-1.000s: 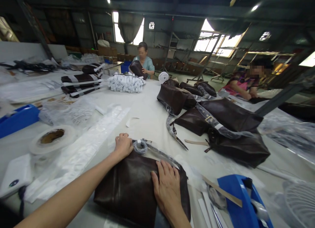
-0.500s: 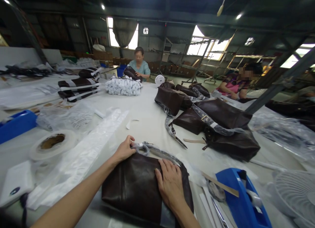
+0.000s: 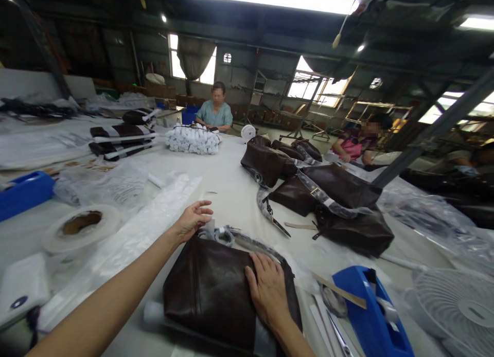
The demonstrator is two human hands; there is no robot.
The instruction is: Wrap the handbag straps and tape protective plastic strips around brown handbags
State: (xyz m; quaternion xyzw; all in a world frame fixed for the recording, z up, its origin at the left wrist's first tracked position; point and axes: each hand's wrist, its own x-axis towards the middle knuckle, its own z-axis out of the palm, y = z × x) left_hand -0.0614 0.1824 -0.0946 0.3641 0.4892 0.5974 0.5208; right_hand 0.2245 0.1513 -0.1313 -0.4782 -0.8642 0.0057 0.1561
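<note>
A dark brown leather bag (image 3: 219, 290) lies on the white table in front of me, its plastic-wrapped strap (image 3: 250, 237) along the far edge. My right hand (image 3: 267, 285) rests flat on the bag's right half, fingers extended. Just above the bag's far left corner is my left hand (image 3: 194, 219), fingers apart and holding nothing, near the wrapped strap end. A white foam-like roll (image 3: 153, 314) shows at the bag's lower left.
Right: blue tape dispenser (image 3: 372, 308), white fan (image 3: 459, 305), pile of brown bags (image 3: 339, 184). Left: tape roll (image 3: 82, 226), plastic sheeting (image 3: 127, 244), blue dispenser (image 3: 27, 193). Two people (image 3: 214, 110) (image 3: 357, 141) sit beyond the table; another is partly visible far right.
My left hand has let go of the bag's far left corner and lifted up and left, its fingers spreading. My right hand stays on the bag. The view has tilted slightly.
</note>
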